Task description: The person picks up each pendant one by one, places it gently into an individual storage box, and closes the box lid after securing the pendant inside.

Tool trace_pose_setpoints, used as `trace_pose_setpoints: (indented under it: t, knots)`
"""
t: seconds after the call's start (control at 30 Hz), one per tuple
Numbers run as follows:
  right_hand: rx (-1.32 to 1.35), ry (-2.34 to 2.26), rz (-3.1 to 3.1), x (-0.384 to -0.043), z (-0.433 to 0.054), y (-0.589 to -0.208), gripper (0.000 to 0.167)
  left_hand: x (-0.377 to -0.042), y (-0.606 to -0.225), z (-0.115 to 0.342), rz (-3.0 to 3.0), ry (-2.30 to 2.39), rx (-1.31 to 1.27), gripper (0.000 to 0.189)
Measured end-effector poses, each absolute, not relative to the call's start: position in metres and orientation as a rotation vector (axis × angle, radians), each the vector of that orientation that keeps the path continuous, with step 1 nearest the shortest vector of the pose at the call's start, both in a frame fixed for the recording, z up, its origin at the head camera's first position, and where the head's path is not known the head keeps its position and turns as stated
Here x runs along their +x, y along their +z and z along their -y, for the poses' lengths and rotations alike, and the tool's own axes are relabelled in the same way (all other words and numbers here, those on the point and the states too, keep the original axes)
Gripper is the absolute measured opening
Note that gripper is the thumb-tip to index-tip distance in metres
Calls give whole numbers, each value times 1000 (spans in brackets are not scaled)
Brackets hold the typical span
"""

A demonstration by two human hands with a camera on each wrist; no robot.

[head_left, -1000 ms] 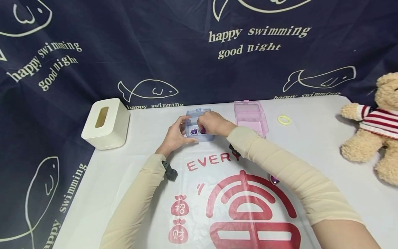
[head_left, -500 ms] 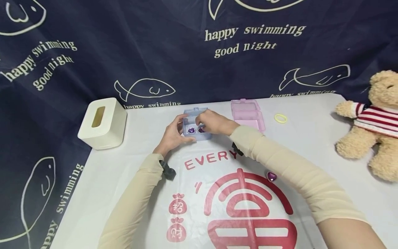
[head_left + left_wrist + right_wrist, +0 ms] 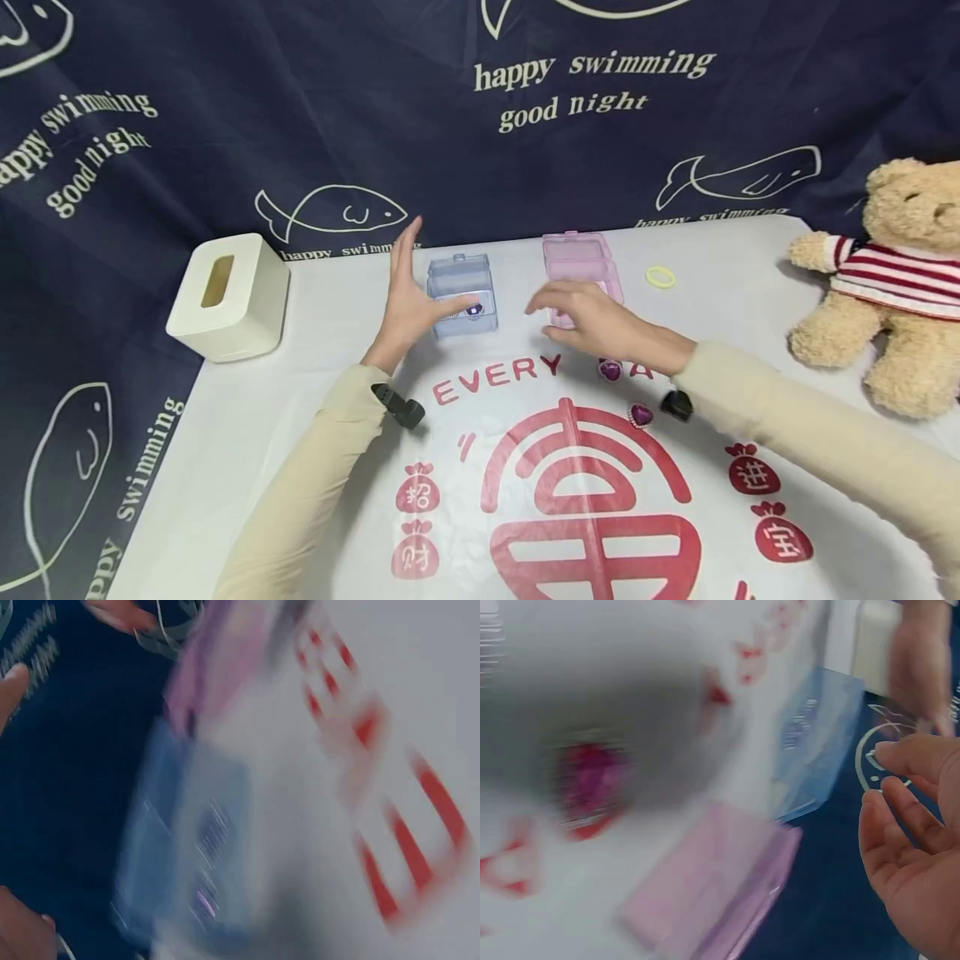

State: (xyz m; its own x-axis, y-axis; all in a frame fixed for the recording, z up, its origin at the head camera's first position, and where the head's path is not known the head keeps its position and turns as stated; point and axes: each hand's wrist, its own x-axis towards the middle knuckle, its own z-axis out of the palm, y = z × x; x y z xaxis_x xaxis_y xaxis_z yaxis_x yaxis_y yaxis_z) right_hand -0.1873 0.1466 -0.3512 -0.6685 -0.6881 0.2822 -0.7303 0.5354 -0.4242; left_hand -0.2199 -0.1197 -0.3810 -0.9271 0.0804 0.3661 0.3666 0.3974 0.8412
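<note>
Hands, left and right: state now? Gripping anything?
Left hand: open, fingers and thumb spread, holding nothing; beside the open blue box.
Right hand: open, fingers loosely bent, holding nothing.

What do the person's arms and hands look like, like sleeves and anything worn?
The left sleeve and right sleeve are long, plain cream and wrinkled. The left hand and right hand wear no gloves. Small black devices sit at both wrists: the left device and right device.
</note>
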Motion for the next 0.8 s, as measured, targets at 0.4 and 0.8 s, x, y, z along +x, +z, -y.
trace_pose_setpoints:
  t: [0.4, 0.8]
  knots:
    - [1115, 741, 2809, -143, -210, -382, 37, -213, -374, 15, 2583, -1861, -583, 114]
    - [1010, 737, 2972, -140, -226, -400, 44, -239, -422, -16, 2739, -1773, -481, 118]
